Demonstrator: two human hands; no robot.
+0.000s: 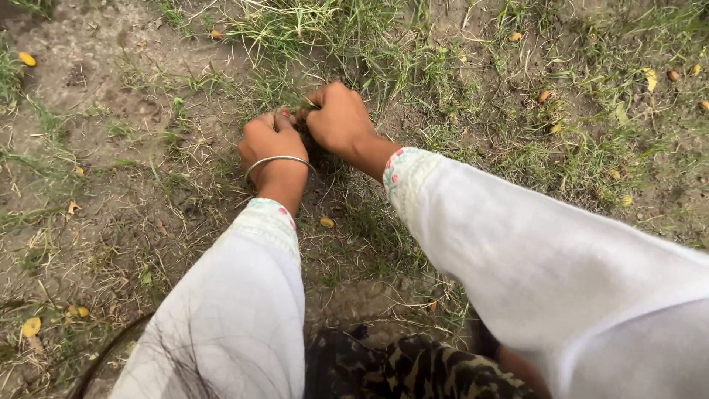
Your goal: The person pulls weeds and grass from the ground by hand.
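Between the two fists: a tuft of grass (301,108) is being gripped, its blades showing just where the knuckles meet.

Left hand (269,140): fingers are curling shut around the near side of the tuft, thumb pressing toward the other fist; a thin metal bangle (279,160) is sitting on the wrist behind them.

Right hand (338,118): fingers are closing tight on the same tuft from the far side, knuckles touching or nearly touching the left hand's fingertips.

Roots: hidden under the fists, so whether the tuft is coming free of the soil cannot be told; it is probably still anchored, since the blades are running straight down into the ground.

Beyond the fingers: more thick green grass (325,29) is standing uncut, well within reach, and further patches are spreading off to the right.

Left of the fingers: bare grey-brown soil (81,81) is lying open with only thin dry stalks on it.

Progress: as far as the view shows, one clump is in hand and not visibly pulled out, no heap of pulled grass is showing anywhere, and most of the green growth ahead is remaining untouched.

Near side of the fingers: white sleeves (244,295) with coloured stitched cuffs are reaching forward, and a camouflage-patterned cloth (399,369) is showing at the bottom edge.

Scattered about: small yellow fallen leaves (26,58) are dotting the ground, well apart from the hands.
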